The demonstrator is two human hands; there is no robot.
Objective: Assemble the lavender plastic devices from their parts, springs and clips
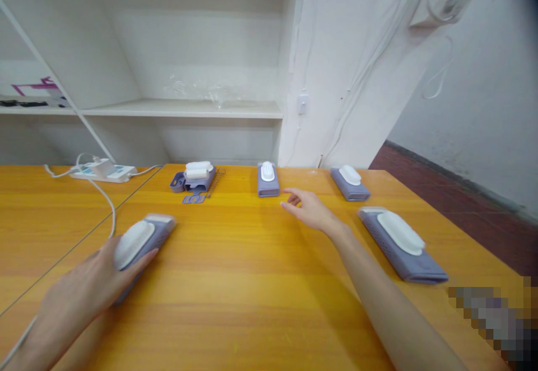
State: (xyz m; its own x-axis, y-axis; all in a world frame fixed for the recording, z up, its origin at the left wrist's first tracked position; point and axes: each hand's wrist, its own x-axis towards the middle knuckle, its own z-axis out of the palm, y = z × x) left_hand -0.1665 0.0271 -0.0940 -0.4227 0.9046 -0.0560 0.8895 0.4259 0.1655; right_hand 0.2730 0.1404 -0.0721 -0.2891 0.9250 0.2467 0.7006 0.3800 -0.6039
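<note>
My left hand (90, 281) is wrapped round a purple-grey, box-like case with a raised white oval piece (134, 243), at the left of the table. The case is tilted and slightly blurred, and my hand hides its near end. My right hand (309, 208) reaches over the middle of the table with nothing in it, fingers loosely bent and apart. Just beyond its fingertips sits a similar case (268, 187). To its right lie two more of these, one farther back (351, 186) and a larger-looking one (406, 242) beside my forearm.
At the back left are another case (199, 177), a small purple tray-like part (177, 182), a flat plate (194, 199) and a coil spring (216, 182). A white power strip (103, 171) with cords lies farther left. Shelves (180, 107) stand behind the table. The lower right corner is pixelated.
</note>
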